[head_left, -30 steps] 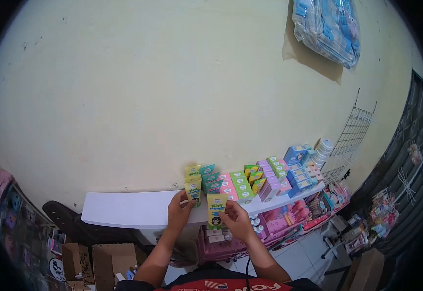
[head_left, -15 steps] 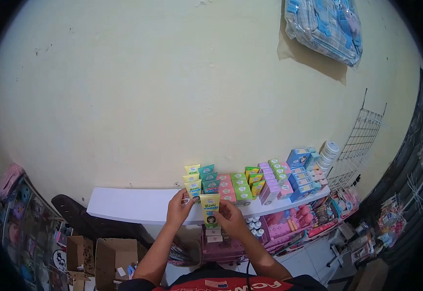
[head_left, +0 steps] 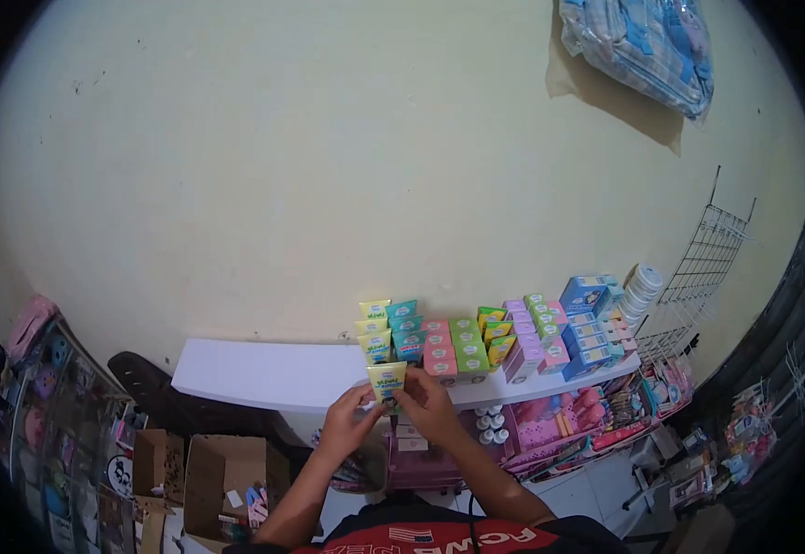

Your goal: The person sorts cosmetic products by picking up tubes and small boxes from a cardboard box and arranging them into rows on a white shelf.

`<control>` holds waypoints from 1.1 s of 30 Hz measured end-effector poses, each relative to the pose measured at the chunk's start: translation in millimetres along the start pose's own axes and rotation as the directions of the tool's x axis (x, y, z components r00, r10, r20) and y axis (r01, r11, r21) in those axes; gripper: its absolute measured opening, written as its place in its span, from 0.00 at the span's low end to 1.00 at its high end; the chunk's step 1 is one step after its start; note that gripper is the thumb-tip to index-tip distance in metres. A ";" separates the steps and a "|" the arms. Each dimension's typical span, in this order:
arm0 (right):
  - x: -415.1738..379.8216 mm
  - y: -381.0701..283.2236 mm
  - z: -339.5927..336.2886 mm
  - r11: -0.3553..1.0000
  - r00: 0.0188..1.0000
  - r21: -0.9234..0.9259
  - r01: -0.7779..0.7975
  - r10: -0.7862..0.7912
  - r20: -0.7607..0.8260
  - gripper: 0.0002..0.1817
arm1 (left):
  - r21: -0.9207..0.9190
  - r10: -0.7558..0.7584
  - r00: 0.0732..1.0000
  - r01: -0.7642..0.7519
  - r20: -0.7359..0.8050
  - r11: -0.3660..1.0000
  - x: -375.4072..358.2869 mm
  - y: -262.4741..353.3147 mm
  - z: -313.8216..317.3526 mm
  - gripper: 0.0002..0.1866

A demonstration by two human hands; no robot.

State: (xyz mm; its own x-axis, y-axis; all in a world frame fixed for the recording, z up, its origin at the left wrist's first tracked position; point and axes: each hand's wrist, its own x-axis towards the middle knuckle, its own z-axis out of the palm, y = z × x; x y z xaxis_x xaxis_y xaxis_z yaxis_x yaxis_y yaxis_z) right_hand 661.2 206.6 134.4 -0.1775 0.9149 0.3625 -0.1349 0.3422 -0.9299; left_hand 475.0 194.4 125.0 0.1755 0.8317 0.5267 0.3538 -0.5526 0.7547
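A pale yellow squeeze tube with green lettering stands upright in front of the shelf edge, held between my two hands. My left hand has its fingers closed at the tube's lower left side. From the right, my right hand grips the lower part, its thumb across the front. Just behind, a row of similar yellow tubes stands on the white shelf, beside a row of teal tubes. The fingertips behind the tube are hidden.
Pink boxes, green boxes, lilac boxes and blue boxes line the shelf rightward. Below sit white-capped bottles and a pink bin. An open carton stands at lower left.
My left hand has come away from the front yellow tube on the shelf to the tube in my right hand. That tube is now lower and slightly left relative to the shelf goods.
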 end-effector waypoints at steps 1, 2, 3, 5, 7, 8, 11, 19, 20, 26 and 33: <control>1.7 1.4 0.9 1.000 1.000 -0.014 -0.006 0.006 0.004 0.20 | -0.022 -0.013 1.000 0.012 -0.015 1.000 1.3 -0.5 1.2 0.21; 2.2 2.3 2.0 1.000 1.000 -0.030 -0.009 0.010 0.006 0.20 | -0.022 -0.019 1.000 0.019 -0.018 1.000 1.7 -3.6 1.4 0.21; 2.3 2.0 3.1 0.999 1.000 -0.030 -0.013 0.014 0.009 0.20 | -0.005 -0.009 0.999 0.008 -0.037 1.000 3.6 -7.7 2.3 0.20; 4.2 -1.4 4.7 0.999 0.999 -0.044 -0.018 0.016 -0.050 0.20 | 0.010 0.011 0.998 -0.010 -0.061 1.000 9.6 -14.9 3.7 0.19; 1.8 -4.6 0.9 0.995 0.998 -0.097 -0.022 0.016 -0.060 0.20 | -0.047 -0.017 0.991 0.011 -0.131 0.999 15.6 -21.3 4.8 0.17; -0.5 -6.4 -1.8 0.989 0.997 -0.147 -0.031 0.020 -0.073 0.19 | -0.048 -0.012 0.991 0.006 -0.133 0.999 18.2 -24.7 5.4 0.17; -13.5 -13.4 -10.4 0.970 0.974 -0.114 -0.214 0.203 -0.100 0.17 | -0.032 -0.022 0.987 0.018 -0.160 0.999 25.5 -36.5 10.2 0.17; -49.0 16.9 -16.3 0.987 0.986 -0.096 -0.127 0.115 -0.123 0.15 | -0.152 -0.123 0.982 0.101 -0.141 0.983 22.4 -49.9 20.5 0.20; -51.7 15.8 -16.2 0.985 0.982 -0.079 -0.151 0.141 -0.123 0.15 | -0.154 -0.125 0.983 0.104 -0.136 0.983 22.2 -50.4 19.9 0.20; -53.7 8.3 -26.6 0.975 0.976 -0.088 -0.203 0.194 -0.098 0.14 | -0.059 -0.064 0.990 0.057 -0.123 0.997 19.9 -58.1 20.3 0.23; -59.4 3.0 -33.4 0.978 0.979 -0.080 -0.191 0.184 -0.085 0.14 | 0.056 -0.111 0.962 0.129 -0.249 0.990 6.8 -21.4 11.0 0.24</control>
State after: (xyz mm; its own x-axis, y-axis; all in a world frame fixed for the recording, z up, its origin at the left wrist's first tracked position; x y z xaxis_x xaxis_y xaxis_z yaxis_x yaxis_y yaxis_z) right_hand 703.8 160.4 108.0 -0.1155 0.9771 0.1786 -0.0204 0.1774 -0.9839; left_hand 478.8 212.5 108.1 -0.0993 0.8481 0.5204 0.4241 -0.4371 0.7932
